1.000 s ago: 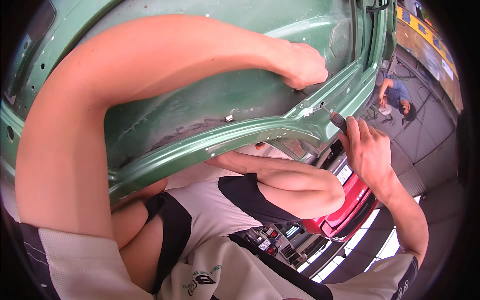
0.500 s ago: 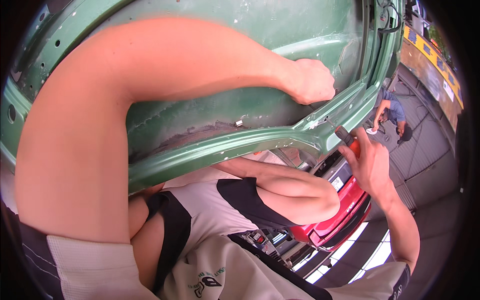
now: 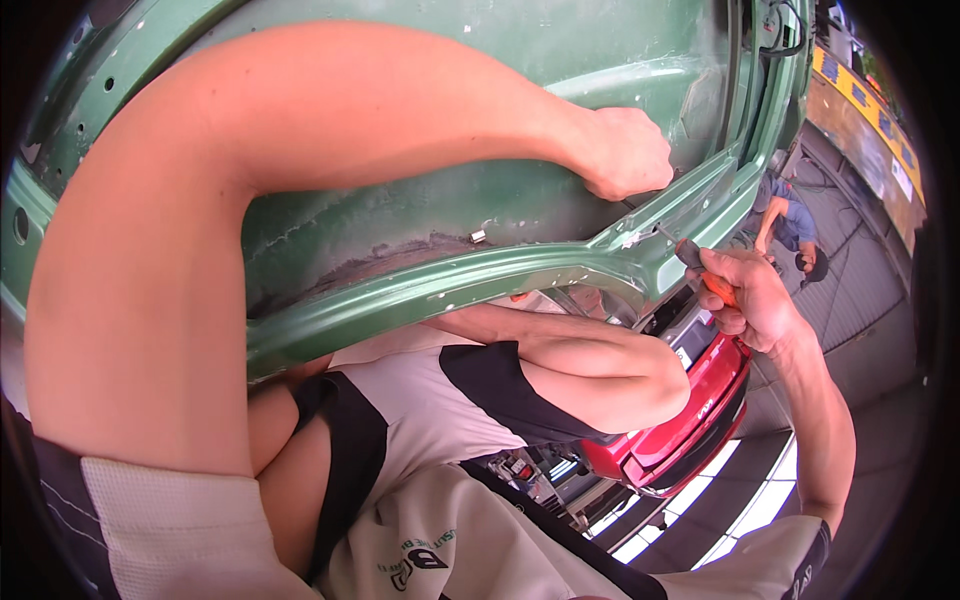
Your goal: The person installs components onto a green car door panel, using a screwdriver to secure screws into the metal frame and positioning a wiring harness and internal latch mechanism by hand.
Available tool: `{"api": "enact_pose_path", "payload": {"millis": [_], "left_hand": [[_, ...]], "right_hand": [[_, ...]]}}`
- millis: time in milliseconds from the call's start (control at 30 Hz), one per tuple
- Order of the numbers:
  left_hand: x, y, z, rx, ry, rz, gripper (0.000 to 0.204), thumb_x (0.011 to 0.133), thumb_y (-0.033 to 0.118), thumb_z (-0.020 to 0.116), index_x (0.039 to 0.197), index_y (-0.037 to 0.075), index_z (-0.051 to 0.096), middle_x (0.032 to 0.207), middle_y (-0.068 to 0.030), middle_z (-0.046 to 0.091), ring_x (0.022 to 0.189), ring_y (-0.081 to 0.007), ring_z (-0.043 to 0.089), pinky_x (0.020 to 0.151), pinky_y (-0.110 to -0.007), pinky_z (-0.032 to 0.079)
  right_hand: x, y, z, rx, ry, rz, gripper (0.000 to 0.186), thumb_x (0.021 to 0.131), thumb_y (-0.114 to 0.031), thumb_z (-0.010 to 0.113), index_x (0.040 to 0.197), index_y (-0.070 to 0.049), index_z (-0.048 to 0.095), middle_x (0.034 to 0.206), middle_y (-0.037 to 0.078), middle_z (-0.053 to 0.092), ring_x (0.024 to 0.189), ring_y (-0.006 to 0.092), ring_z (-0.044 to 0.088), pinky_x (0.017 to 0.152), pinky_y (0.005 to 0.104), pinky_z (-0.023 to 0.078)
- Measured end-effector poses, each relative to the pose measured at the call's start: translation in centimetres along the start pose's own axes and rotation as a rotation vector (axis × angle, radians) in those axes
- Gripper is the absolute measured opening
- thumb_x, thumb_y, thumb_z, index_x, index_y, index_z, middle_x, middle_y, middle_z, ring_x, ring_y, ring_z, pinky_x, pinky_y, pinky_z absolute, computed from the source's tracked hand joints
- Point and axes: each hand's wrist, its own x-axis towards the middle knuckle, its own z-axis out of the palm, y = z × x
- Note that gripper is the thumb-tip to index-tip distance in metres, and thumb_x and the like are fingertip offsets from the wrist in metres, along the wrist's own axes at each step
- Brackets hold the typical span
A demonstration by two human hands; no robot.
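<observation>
My left arm reaches across a green vehicle body panel [image 3: 380, 220]. At its end, my left hand [image 3: 628, 152] is closed in a fist beside the panel's right-hand rail, and what its fingers hold, if anything, is hidden. On the right, my right hand [image 3: 755, 298] wraps round the orange-and-dark handle of a screwdriver [image 3: 718, 288]. A thin shaft runs from the handle up and left to the green rail [image 3: 690, 215], near a small hole. Whether the tip sits in the hole I cannot tell.
A small metal clip [image 3: 478, 237] lies on the panel's lower edge. My bent knee [image 3: 650, 385] is below the rail. Behind are a red car [image 3: 680, 410], a person in a blue shirt [image 3: 795, 220] on the grey floor, and a yellow-edged board [image 3: 870, 110].
My right hand has turned and shifted slightly right and down, its fingers now curled round the handle, and the screwdriver's shaft shows. My left hand has moved up a little.
</observation>
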Motion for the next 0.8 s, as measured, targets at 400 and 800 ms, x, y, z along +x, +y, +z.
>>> {"api": "enact_pose_path", "payload": {"millis": [400, 800], "left_hand": [[0.7, -0.8, -0.8, -0.140, -0.078, -0.032, 0.027, 0.078, 0.001, 0.062, 0.103, 0.002, 0.072, 0.087, -0.0186, 0.072, 0.089, -0.0396, 0.070, 0.079, -0.049, 0.056], [1.3, -1.1, -3.5, -1.248, 0.019, -0.400, 0.040, 0.089, 0.001, 0.045, 0.124, -0.004, 0.062, 0.112, -0.0162, 0.071, 0.079, -0.0198, 0.071, 0.085, -0.036, 0.058]], "right_hand": [[0.5, 3.8, 2.4, -1.536, 0.557, -0.773, 0.026, 0.097, -0.017, 0.065, 0.110, 0.000, 0.053, 0.079, 0.016, 0.064, 0.063, 0.0353, 0.067, 0.058, 0.0426, 0.054], [-0.2, 0.2, 1.4, -0.165, 0.113, -0.118, 0.036, 0.104, -0.034, 0.057, 0.101, 0.001, 0.062, 0.067, -0.001, 0.048, 0.060, 0.0076, 0.042, 0.053, 0.0273, 0.029]]}}
